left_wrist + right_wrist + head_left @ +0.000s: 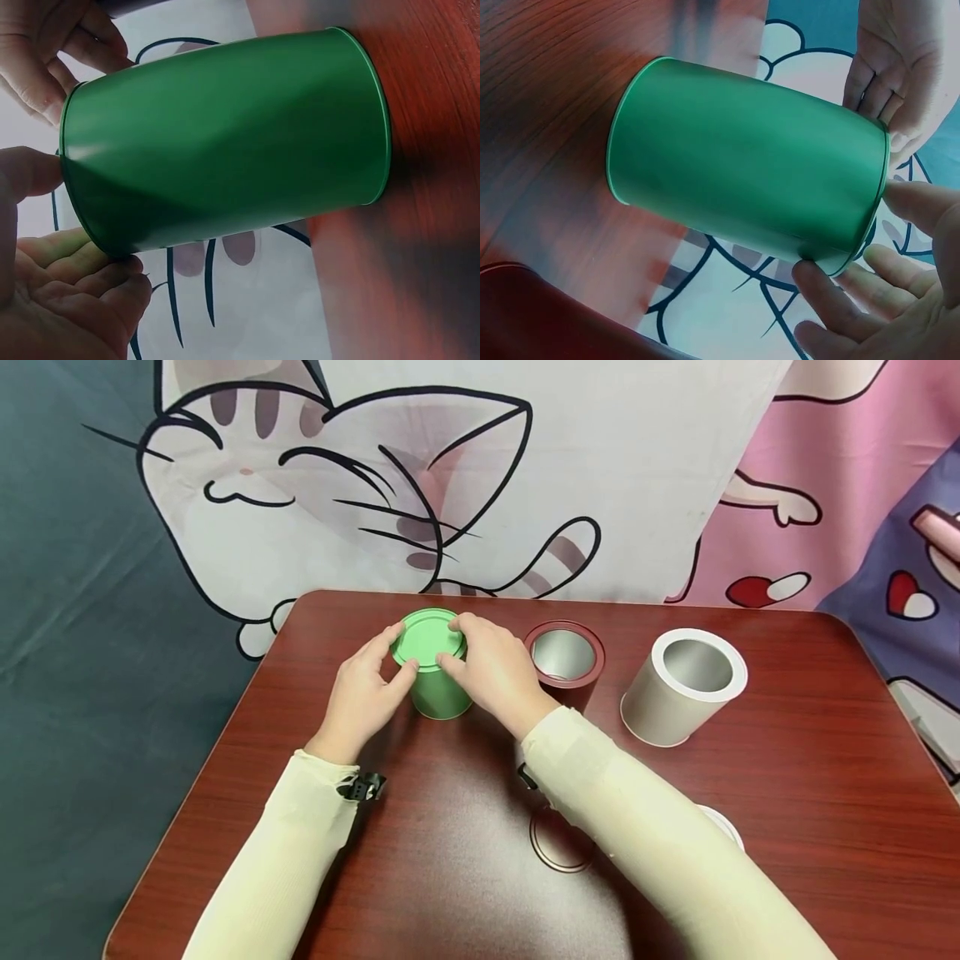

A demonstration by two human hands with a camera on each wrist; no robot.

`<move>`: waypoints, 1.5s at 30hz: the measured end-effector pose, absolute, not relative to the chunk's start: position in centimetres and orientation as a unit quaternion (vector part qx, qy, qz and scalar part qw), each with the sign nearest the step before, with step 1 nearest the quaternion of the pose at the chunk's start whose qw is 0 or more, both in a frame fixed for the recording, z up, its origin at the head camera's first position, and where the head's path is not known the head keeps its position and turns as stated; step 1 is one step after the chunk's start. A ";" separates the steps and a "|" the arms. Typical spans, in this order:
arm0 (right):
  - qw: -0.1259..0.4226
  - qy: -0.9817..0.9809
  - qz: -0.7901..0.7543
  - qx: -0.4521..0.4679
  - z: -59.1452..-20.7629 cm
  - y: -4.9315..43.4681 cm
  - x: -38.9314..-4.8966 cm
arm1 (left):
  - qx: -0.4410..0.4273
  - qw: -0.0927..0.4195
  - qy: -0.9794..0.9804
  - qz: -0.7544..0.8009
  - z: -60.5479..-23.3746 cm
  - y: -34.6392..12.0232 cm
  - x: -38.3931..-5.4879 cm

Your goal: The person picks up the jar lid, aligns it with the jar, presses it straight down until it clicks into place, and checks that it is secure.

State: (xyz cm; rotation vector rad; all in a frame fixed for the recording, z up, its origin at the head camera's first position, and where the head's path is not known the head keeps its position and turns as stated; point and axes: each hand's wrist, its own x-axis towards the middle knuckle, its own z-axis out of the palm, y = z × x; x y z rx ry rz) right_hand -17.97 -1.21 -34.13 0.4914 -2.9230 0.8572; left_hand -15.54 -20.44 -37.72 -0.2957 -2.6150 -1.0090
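Note:
A green can (441,695) with a green lid (427,641) on top stands upright near the table's back edge. My left hand (363,693) holds the lid's rim from the left, thumb at the near side and fingers farther back. From the right, my right hand (498,668) grips the same rim between thumb and fingers. In the left wrist view the green can (225,139) appears sideways, fingertips at its top edge. The right wrist view also shows the can (742,161) with both hands around its top end.
Right of the green can stands an open dark red can (567,696), partly behind my right hand. Farther right is an open white can (660,710). A dark red lid (562,842) lies nearer on the table (442,860); a white lid (723,822) shows partly behind my right sleeve.

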 end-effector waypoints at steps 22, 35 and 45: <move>0.029 -0.949 0.273 0.153 -34.4 -1.3 -18.1 | -0.058 0.140 -0.915 -0.375 -37.4 -19.9 -15.4; 0.040 -0.946 0.276 0.166 -34.7 -1.4 -18.0 | -0.061 0.168 -0.903 -0.391 -38.1 -20.1 -15.5; 0.061 -0.936 0.293 0.185 -35.2 -0.8 -17.4 | -0.071 0.188 -0.909 -0.365 -38.3 -20.1 -15.1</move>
